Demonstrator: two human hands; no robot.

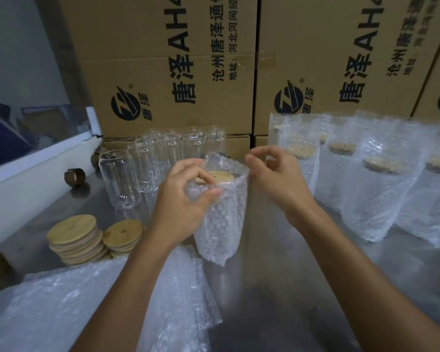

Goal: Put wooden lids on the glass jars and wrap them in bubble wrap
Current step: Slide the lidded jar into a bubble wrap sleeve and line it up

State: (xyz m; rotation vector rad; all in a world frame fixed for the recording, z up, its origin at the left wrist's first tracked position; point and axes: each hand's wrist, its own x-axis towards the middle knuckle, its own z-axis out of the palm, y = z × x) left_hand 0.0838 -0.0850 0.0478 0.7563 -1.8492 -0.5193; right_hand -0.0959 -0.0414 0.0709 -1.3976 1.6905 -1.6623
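A jar (220, 219) in a bubble wrap bag stands under the left hand's (186, 199) fingers, its wooden lid (222, 177) on. Bare glass jars (148, 163) stand behind, lid stacks (87, 237) left, wrapped jars (366, 189) right.

A single wide-angle head camera looked forward and steeply down from close above the desk (264, 288), both forearms reaching in from the bottom edge. It faced stacked cardboard boxes (168, 67) filling the upper frame.
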